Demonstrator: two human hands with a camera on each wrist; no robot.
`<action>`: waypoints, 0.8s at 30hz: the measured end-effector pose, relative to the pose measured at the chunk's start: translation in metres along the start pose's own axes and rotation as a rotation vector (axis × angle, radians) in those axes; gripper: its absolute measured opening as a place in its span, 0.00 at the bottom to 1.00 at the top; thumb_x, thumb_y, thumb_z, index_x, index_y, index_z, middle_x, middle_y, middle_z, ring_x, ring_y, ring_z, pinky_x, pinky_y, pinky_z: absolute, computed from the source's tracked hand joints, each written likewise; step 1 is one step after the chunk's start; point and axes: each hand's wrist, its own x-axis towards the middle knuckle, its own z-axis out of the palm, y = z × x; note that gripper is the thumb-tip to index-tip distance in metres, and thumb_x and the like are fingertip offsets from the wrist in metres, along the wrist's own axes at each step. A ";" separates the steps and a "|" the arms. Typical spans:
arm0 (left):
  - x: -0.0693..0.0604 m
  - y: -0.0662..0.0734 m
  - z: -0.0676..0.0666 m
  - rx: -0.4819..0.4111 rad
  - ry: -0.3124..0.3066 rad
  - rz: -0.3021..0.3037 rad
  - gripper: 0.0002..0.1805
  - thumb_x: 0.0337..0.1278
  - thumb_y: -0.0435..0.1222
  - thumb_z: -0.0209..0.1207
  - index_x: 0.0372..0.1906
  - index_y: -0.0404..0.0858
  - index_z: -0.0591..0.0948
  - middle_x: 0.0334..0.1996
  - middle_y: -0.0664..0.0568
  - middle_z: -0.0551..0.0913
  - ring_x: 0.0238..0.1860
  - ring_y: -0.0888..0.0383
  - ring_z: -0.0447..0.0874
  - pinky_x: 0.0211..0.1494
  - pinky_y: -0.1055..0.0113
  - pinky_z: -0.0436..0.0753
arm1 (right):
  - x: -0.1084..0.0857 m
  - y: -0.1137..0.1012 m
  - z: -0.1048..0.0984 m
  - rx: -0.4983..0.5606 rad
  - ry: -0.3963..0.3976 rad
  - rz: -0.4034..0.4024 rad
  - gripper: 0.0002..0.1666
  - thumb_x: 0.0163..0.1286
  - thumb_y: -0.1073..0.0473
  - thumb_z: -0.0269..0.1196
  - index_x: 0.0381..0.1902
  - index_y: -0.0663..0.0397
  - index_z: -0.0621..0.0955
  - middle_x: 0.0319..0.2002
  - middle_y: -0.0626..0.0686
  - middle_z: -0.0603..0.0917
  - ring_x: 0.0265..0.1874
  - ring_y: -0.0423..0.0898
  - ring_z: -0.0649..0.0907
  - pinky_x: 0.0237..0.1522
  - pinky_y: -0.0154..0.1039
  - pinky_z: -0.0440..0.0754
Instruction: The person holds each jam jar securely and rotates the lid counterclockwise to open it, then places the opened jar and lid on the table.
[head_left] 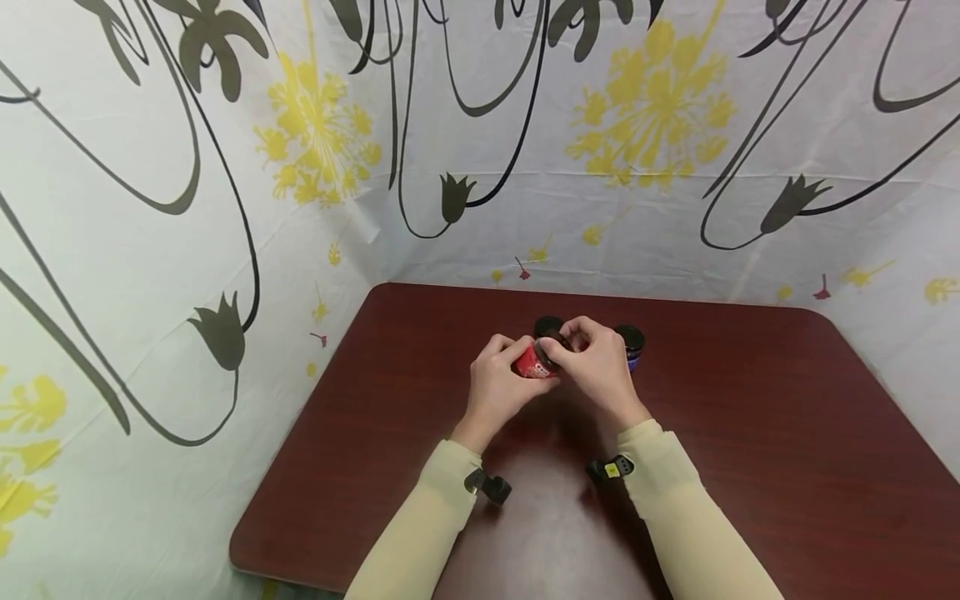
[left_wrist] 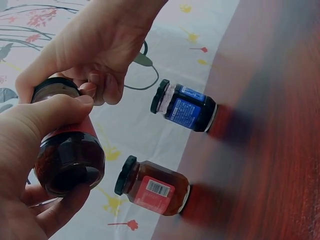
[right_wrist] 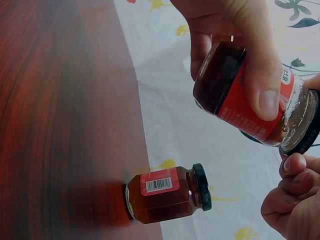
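Observation:
My left hand [head_left: 497, 385] grips a glass jar with a red label [head_left: 531, 364] above the table, thumb on one side and fingers around the other. The jar is tilted, its dark contents visible through the glass in the right wrist view. At its top, my right hand [head_left: 602, 371] pinches the black lid [right_wrist: 306, 131] between thumb and curled fingers. The lid sits at the jar's mouth; whether it is loose I cannot tell. Beyond the hands stands a jar with amber-brown contents and a pink-red barcode label [left_wrist: 157, 189]. A dark jar with a blue label [left_wrist: 187, 110] stands beside it.
All this is over a dark red-brown table [head_left: 420, 358] with rounded corners. A white cloth with yellow and grey plant prints [head_left: 480, 142] hangs behind it and on the left. Both standing jars have black lids and are near the table's far side.

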 end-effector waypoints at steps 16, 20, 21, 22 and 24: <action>0.002 0.000 -0.006 -0.037 -0.031 -0.034 0.36 0.36 0.55 0.80 0.55 0.45 0.87 0.37 0.56 0.76 0.36 0.62 0.76 0.37 0.72 0.80 | 0.000 -0.001 0.002 0.018 0.025 -0.043 0.24 0.58 0.31 0.70 0.36 0.40 0.80 0.21 0.49 0.73 0.22 0.45 0.72 0.22 0.42 0.66; 0.003 0.002 -0.007 -0.050 -0.035 -0.042 0.36 0.35 0.55 0.80 0.55 0.45 0.87 0.37 0.57 0.76 0.36 0.62 0.76 0.37 0.72 0.79 | 0.000 -0.003 0.001 0.029 0.025 -0.049 0.23 0.58 0.31 0.71 0.36 0.39 0.80 0.20 0.49 0.73 0.21 0.45 0.71 0.21 0.42 0.66; 0.003 0.002 -0.008 -0.050 -0.037 -0.044 0.36 0.35 0.55 0.80 0.55 0.44 0.87 0.37 0.57 0.76 0.36 0.62 0.76 0.37 0.72 0.79 | 0.000 -0.003 0.001 0.034 0.022 -0.049 0.23 0.58 0.32 0.71 0.36 0.39 0.80 0.20 0.49 0.72 0.21 0.45 0.71 0.21 0.42 0.66; 0.002 0.002 -0.008 -0.053 -0.040 -0.046 0.36 0.35 0.55 0.80 0.55 0.44 0.87 0.37 0.57 0.76 0.36 0.62 0.76 0.36 0.73 0.79 | 0.000 -0.003 0.001 0.039 0.017 -0.051 0.22 0.58 0.32 0.71 0.36 0.39 0.80 0.20 0.49 0.72 0.21 0.45 0.71 0.21 0.42 0.65; 0.002 0.003 -0.009 -0.060 -0.044 -0.049 0.37 0.35 0.55 0.80 0.55 0.43 0.87 0.37 0.57 0.76 0.36 0.62 0.76 0.36 0.73 0.79 | 0.000 -0.003 0.001 0.050 0.011 -0.056 0.22 0.58 0.32 0.71 0.37 0.39 0.80 0.20 0.49 0.72 0.21 0.45 0.71 0.21 0.42 0.65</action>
